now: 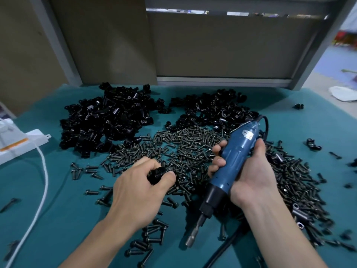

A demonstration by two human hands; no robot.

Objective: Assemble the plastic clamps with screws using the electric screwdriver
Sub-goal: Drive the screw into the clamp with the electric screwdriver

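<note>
My right hand (249, 171) grips a blue electric screwdriver (233, 151) by its body, bit end pointing down toward me, its metal bit (193, 235) just above the green table cover. My left hand (139, 186) holds a black plastic clamp (156, 175) between curled fingers and thumb, over the near edge of a wide spread of dark screws (183, 149). Two heaps of black plastic clamps lie behind the screws, one at the back left (104, 120) and one at the back middle (212, 109).
A white box (17, 146) with a white cable (42, 180) sits at the table's left edge. Loose screws (152, 236) lie between my forearms. Stray clamps (313, 144) dot the right side. Grey panels (222, 45) stand behind the table. The screwdriver's black cord (228, 246) trails toward me.
</note>
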